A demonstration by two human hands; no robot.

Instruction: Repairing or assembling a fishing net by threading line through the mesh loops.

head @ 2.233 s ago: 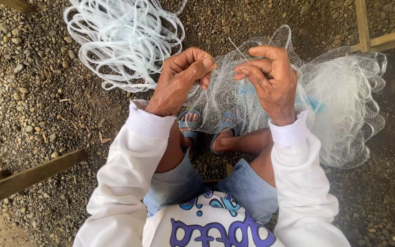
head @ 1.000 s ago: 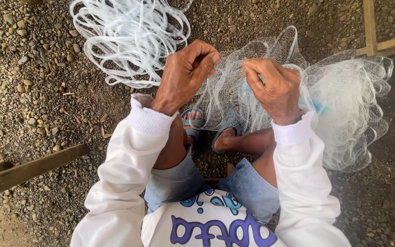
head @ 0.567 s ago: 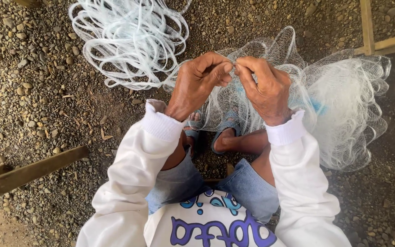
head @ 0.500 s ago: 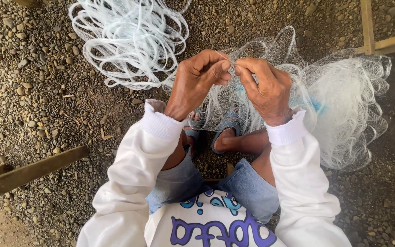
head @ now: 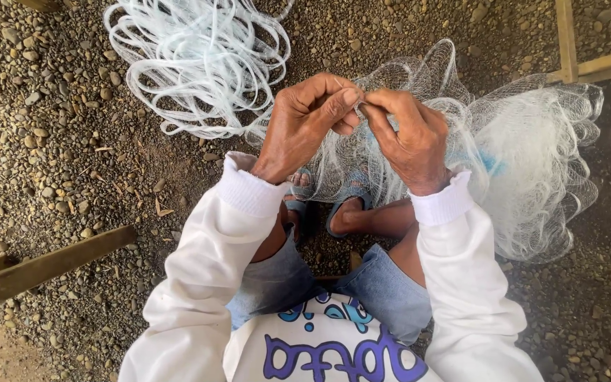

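Observation:
My left hand [head: 307, 122] and my right hand [head: 408, 138] meet fingertip to fingertip above my knees, both pinching a strand of the fine white fishing net [head: 532, 163]. The net drapes from my fingers down over my feet and bunches in a heap to the right. A loose coil of pale blue-white line [head: 199, 60] lies on the gravel just beyond my left hand. My white sleeves and denim shorts fill the lower frame.
The gravel ground [head: 58, 141] spreads all around. A wooden beam [head: 44, 269] runs along the lower left. Wooden frame pieces [head: 588, 56] cross at the upper right behind the net heap.
My hands, held slightly apart a second or two ago, have drawn together until their fingertips touch on the net strand. The net and the coil lie as before.

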